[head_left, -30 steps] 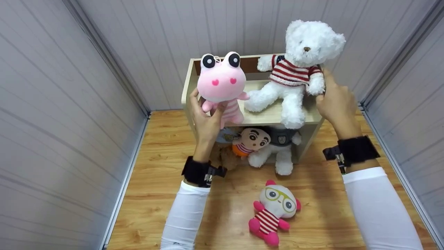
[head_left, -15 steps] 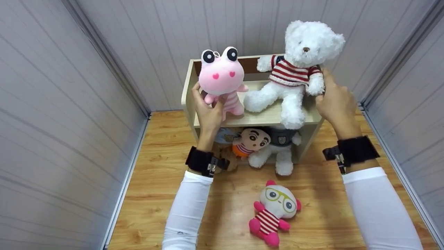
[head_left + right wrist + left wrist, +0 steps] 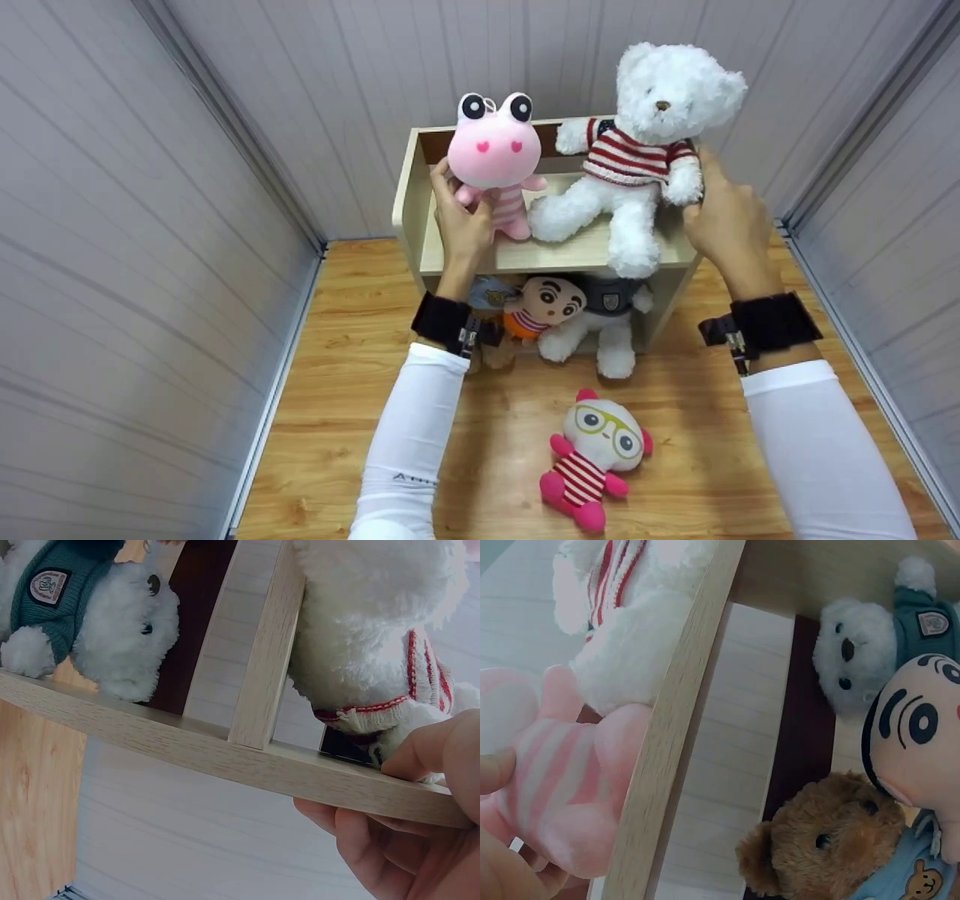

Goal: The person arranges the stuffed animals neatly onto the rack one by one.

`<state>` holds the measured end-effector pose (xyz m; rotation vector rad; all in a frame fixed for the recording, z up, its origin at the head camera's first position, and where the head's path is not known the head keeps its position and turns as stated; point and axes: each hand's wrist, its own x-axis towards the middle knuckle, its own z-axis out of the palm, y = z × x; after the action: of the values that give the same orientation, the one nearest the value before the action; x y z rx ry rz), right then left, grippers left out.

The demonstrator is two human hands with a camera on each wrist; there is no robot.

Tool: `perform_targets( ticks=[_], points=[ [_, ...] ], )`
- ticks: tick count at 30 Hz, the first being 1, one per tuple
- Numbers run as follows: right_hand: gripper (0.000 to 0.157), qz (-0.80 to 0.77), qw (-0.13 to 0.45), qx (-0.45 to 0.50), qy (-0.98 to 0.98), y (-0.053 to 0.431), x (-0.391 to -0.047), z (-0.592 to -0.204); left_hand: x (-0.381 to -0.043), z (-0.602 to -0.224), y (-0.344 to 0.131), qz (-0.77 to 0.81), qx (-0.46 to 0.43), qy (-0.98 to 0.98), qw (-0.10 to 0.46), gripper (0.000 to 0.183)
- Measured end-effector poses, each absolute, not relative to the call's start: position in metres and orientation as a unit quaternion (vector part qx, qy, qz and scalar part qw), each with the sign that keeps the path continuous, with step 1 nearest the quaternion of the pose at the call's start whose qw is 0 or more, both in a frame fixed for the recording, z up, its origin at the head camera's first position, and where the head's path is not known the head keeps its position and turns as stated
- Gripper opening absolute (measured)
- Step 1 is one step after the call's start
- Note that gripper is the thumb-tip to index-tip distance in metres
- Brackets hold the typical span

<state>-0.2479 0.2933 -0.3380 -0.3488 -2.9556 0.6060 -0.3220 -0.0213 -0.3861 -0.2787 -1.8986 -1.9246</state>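
Observation:
My left hand (image 3: pixel 466 225) grips a pink plush frog (image 3: pixel 495 155) round its striped body, thumb in front. The frog is upright over the left part of the top shelf (image 3: pixel 562 256), its feet right at the board in the left wrist view. Beside it, a white teddy bear (image 3: pixel 628 159) in a red-striped sweater sits on the same shelf. My right hand (image 3: pixel 731 225) holds the right side panel (image 3: pixel 345 786) of the wooden shelf unit, thumb inside and fingers outside, close to the bear's arm.
The lower compartment holds a brown bear (image 3: pixel 832 832), a boy doll (image 3: pixel 551 300) and a white bear in a dark sweater (image 3: pixel 609 300). A pink-and-white panda plush (image 3: pixel 596 457) lies on the wooden floor (image 3: pixel 360 420). Grey panel walls (image 3: pixel 360 90) enclose three sides.
My left hand has carried the frog back and slightly right, further over the top shelf and nearer the white bear. The right hand has stayed on the side panel.

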Motion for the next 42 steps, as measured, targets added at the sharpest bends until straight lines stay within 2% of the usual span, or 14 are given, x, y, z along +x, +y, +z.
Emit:
perform_targets(
  ticks=[14, 22, 31, 42],
  points=[
    [0.092, 0.205, 0.059, -0.102, -0.972, 0.296, -0.250, -0.342, -0.338, -0.387, -0.006, -0.742, -0.046, -0.636, 0.205, 0.069],
    [0.091, 0.197, 0.055, -0.103, -0.973, 0.295, -0.250, -0.341, -0.348, -0.389, 0.002, -0.710, -0.053, -0.667, 0.218, 0.055],
    [0.090, 0.204, 0.050, -0.104, -0.972, 0.295, -0.251, -0.341, -0.347, -0.392, 0.006, -0.674, -0.049, -0.720, 0.157, 0.043],
    [0.089, 0.202, 0.058, -0.096, -0.973, 0.297, -0.252, -0.344, -0.343, -0.401, 0.000, -0.595, -0.075, -0.788, 0.140, 0.063]
  ],
)
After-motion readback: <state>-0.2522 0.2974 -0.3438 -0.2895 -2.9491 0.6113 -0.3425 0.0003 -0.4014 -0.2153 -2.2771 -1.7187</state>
